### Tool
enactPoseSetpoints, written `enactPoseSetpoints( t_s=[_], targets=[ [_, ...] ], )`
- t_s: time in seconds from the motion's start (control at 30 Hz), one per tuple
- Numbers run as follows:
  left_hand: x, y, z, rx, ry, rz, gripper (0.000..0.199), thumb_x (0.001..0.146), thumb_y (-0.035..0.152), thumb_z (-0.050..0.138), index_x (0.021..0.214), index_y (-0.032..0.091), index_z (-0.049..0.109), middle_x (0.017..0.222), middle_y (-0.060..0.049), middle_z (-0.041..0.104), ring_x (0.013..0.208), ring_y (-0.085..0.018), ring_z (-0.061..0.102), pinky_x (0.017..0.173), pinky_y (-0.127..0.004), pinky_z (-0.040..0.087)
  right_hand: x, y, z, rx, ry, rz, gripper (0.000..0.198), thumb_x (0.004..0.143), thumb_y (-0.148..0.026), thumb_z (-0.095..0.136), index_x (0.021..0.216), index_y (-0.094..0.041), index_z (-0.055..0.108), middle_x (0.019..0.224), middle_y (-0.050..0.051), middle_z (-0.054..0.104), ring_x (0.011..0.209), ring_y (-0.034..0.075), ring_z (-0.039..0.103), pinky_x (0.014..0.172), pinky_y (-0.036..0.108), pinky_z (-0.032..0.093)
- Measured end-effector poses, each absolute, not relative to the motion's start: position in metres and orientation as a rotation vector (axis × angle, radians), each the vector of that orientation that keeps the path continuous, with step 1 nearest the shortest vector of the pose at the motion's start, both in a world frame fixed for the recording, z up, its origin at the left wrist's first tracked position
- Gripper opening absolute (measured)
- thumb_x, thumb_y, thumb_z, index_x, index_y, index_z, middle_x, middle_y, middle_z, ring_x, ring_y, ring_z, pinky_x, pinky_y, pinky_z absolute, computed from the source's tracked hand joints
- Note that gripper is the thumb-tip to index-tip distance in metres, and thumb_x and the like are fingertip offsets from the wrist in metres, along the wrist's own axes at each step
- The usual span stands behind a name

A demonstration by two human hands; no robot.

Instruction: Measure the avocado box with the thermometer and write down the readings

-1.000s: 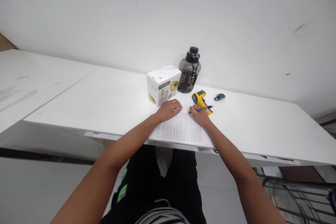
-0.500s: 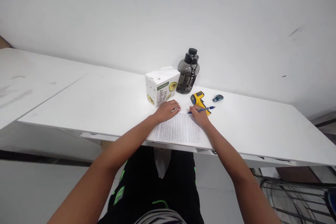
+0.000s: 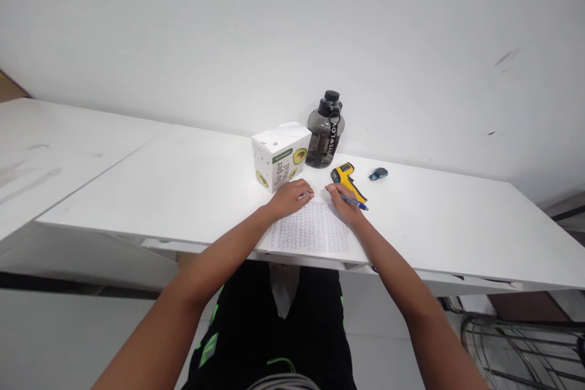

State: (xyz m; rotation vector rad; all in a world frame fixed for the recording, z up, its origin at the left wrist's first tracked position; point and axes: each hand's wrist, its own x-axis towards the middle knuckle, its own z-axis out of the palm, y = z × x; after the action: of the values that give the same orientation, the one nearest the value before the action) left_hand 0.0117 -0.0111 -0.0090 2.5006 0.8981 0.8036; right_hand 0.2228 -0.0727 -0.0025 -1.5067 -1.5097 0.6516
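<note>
A sheet of paper [image 3: 311, 233] covered in rows of handwriting lies at the table's front edge. My right hand [image 3: 343, 202] is closed around a blue pen [image 3: 355, 202], whose back end points right and slightly down. The fingers hide part of the pen near its tip. At the sheet's upper left rests my left hand [image 3: 292, 196], its fingers curled around a small whitish thing too small to name. Just behind that hand stands a white box [image 3: 280, 158] with avocado pictures. Beside my right hand lies a yellow infrared thermometer [image 3: 348, 180].
A dark translucent water bottle [image 3: 324, 134] stands behind the box, close to the wall. A small blue-black object [image 3: 378, 173] lies right of the thermometer. Below the white table [image 3: 434, 213], a metal wire rack [image 3: 516, 341] is at the lower right.
The pen has tilted in my right hand: its back end pointed slightly up to the right before and now points down to the right. My left hand stays nearly in place. The view has shifted slightly.
</note>
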Motion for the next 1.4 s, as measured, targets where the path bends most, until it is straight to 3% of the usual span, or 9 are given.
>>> enactPoseSetpoints(
  t_s=[0.33,0.93,1.23,1.4],
  targets=[
    [0.012,-0.011,-0.009,2.526,0.898,0.806,0.022,0.095,0.031,0.053,0.096,0.021,0.072,0.101,-0.003,0.071,0.085,-0.016,0.065,0.076,-0.031,0.049,0.222,-0.073,-0.001,-1.528,-1.515,0.658,0.047,0.089,-0.062,0.05,0.095,-0.021,0.071,0.07,0.002,0.062,0.075,0.021,0.06,0.075,0.035,0.048],
    [0.012,-0.008,-0.011,2.533,0.903,0.805,0.022,0.095,0.031,0.052,0.095,0.022,0.072,0.101,-0.003,0.072,0.089,-0.018,0.066,0.078,-0.033,0.049,0.221,-0.071,-0.001,-1.553,-1.509,0.687,0.045,0.088,-0.062,0.052,0.096,-0.022,0.071,0.065,0.001,0.06,0.07,0.021,0.06,0.068,0.035,0.049],
    [0.012,-0.01,-0.008,2.546,0.907,0.789,0.023,0.096,0.031,0.052,0.096,0.021,0.072,0.099,-0.004,0.072,0.086,-0.018,0.066,0.074,-0.031,0.048,0.223,-0.068,-0.006,-1.449,-1.648,0.599,0.034,0.088,-0.053,0.058,0.095,-0.023,0.07,0.103,0.008,0.073,0.099,0.023,0.066,0.091,0.035,0.049],
    [0.012,-0.01,-0.008,2.54,0.901,0.791,0.024,0.096,0.032,0.051,0.095,0.021,0.072,0.1,-0.004,0.072,0.088,-0.018,0.066,0.075,-0.031,0.048,0.227,-0.066,-0.011,-1.442,-1.683,0.551,0.034,0.085,-0.05,0.06,0.102,-0.021,0.068,0.086,0.005,0.069,0.075,0.019,0.062,0.074,0.033,0.048]
  ],
)
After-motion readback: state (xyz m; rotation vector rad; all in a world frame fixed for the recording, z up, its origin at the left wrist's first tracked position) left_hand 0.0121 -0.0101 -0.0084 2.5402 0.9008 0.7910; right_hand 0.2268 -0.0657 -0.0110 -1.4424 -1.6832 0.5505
